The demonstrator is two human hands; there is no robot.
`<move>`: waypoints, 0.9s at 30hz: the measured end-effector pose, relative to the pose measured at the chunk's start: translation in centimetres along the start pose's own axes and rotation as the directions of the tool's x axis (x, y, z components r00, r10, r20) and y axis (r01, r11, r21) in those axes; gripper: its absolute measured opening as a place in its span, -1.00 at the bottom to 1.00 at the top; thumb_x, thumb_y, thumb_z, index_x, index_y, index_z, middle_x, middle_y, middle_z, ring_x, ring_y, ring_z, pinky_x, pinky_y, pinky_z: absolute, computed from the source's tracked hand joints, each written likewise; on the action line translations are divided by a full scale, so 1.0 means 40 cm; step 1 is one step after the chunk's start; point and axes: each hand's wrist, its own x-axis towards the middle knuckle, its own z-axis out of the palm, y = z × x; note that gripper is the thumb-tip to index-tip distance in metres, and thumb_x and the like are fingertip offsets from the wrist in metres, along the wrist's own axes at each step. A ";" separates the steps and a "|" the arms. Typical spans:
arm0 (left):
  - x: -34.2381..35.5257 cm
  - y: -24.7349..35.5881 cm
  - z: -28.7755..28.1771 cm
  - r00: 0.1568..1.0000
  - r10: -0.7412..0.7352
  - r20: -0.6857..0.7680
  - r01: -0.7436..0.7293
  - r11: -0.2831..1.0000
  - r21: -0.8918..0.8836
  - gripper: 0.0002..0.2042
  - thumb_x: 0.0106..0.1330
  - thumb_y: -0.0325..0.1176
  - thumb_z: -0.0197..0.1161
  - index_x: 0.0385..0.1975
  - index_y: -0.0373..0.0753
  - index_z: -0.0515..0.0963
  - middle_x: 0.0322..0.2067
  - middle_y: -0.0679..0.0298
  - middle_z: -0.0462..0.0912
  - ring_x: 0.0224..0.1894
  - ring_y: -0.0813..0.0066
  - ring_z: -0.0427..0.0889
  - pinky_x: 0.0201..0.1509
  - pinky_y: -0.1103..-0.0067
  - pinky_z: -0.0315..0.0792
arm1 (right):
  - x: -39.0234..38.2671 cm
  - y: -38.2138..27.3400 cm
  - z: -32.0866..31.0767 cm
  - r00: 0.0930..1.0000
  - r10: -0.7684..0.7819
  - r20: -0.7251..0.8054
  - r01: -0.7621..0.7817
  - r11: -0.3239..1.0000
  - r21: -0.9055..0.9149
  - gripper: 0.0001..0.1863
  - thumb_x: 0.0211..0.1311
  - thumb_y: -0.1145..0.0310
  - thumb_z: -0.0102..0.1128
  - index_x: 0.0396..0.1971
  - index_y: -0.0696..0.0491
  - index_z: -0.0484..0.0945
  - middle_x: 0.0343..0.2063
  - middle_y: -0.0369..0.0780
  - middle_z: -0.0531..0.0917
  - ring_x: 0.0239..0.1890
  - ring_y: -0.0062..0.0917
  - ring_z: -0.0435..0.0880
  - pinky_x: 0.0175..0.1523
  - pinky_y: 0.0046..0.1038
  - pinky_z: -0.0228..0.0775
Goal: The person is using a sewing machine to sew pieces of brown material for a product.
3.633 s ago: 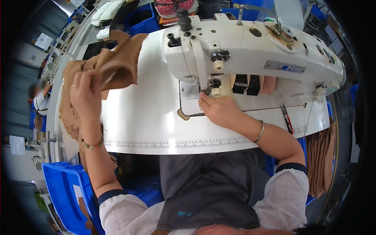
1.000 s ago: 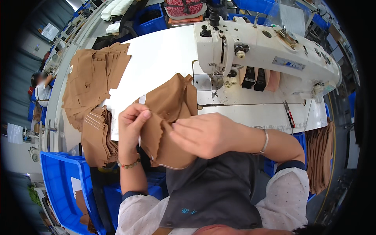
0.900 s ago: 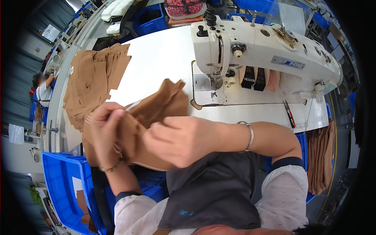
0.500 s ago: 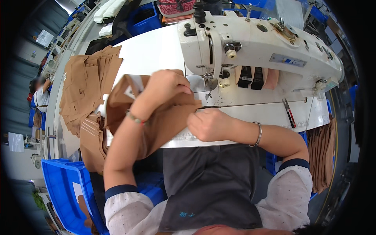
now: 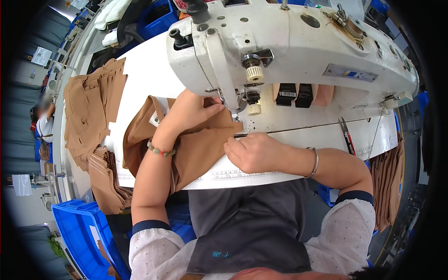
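A brown fabric piece (image 5: 203, 149) with a white label (image 5: 156, 119) lies partly bunched on the table, its right edge at the sewing machine's needle area (image 5: 236, 116). My left hand (image 5: 189, 112) rests over this fabric beside the needle, thumb and fingers closed on it; some fingertips are hidden by the machine head. Just right of the fabric edge, my right hand (image 5: 252, 151) is closed with its fingers curled in. A thin dark thing (image 5: 240, 135) shows by its fingertips, and what the hand grips is hidden.
The white sewing machine (image 5: 289, 42) spans the table's far side. Stacked brown pieces (image 5: 91, 107) lie left. Red-handled snips (image 5: 347, 135) and small black boxes (image 5: 304, 95) lie right. A blue bin (image 5: 79, 228) stands lower left; brown pieces (image 5: 385, 182) hang right. Another person (image 5: 44, 121) works far left.
The view has shifted, so the machine looks larger and further left. My left hand is closer to the needle, and the brown fabric lies flatter. My right hand stays curled by the fabric edge.
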 end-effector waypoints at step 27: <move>0.063 0.005 0.001 0.984 0.176 -0.016 -0.176 0.984 0.002 -0.72 0.12 -0.51 0.39 -0.14 -0.34 0.66 -0.22 0.06 0.75 -0.14 0.18 0.71 -0.06 0.37 0.57 | -0.016 0.020 -0.029 0.967 0.104 0.234 -0.097 0.994 -0.042 -0.74 0.01 0.43 0.28 -0.27 0.20 0.69 -0.29 -0.07 0.75 -0.54 -0.59 0.65 -0.50 -0.57 0.41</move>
